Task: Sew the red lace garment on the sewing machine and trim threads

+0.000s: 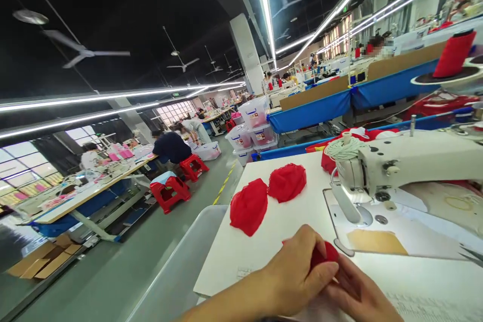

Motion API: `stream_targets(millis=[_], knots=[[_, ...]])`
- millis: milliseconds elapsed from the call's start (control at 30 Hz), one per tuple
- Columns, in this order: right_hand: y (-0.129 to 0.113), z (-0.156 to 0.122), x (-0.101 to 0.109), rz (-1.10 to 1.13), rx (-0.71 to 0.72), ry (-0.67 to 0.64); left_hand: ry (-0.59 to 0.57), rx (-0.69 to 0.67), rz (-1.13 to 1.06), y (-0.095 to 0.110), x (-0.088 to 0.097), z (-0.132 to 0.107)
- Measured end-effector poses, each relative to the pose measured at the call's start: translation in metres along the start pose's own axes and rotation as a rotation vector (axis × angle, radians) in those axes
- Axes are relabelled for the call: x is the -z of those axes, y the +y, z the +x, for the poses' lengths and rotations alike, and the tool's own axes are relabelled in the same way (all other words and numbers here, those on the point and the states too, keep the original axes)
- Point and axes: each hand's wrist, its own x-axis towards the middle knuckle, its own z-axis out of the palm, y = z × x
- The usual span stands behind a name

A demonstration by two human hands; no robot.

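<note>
At the near edge of the white table (279, 221), a small red fabric piece (325, 253) sits bunched between both hands, mostly hidden by them. The left hand (298, 271) curls over it, thumb and fingers pressed onto the cloth; the right hand (358, 294) closes on it from below. It looks light, soft and limp, likely to crumple or slip, so its edges seem the best place to pinch. Just beyond lie two red cups (267, 193), touching each other. To the right stands a white sewing machine (396, 166), with a red thread cone (455, 54) above. Further off, people work beside red stools (170, 192).
</note>
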Motion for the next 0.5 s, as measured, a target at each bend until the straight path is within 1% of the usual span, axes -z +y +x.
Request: stream_targets(millis=[33, 100, 133, 167, 267, 300, 333, 400, 500], knots=[[-0.01, 0.0, -0.005, 0.086, -0.051, 0.006, -0.031, 0.047, -0.017, -0.003, -0.008, 0.001], [-0.029, 0.002, -0.007, 0.182, -0.098, 0.038, 0.04, 0.159, -0.115, -0.014, -0.017, 0.006], [-0.036, 0.002, -0.005, 0.195, -0.104, 0.049, 0.066, 0.217, -0.216, -0.019, -0.02, 0.01], [-0.042, 0.001, -0.002, 0.193, -0.102, 0.057, 0.047, 0.275, -0.346, -0.024, -0.023, 0.014], [-0.048, -0.002, 0.01, 0.137, -0.035, 0.035, -0.144, 0.408, -0.73, -0.029, -0.03, 0.021], [-0.048, -0.003, 0.015, 0.104, 0.001, 0.02, -0.167, 0.426, -0.791, -0.027, -0.033, 0.021], [-0.048, -0.003, 0.019, 0.062, 0.037, 0.004, -0.156, 0.426, -0.803, -0.024, -0.035, 0.022], [-0.049, -0.004, 0.028, -0.037, 0.09, 0.002, -0.112, 0.413, -0.758, -0.018, -0.037, 0.021], [-0.053, -0.006, 0.035, -0.183, 0.106, 0.002, -0.129, 0.385, -0.602, -0.012, -0.036, 0.021]])
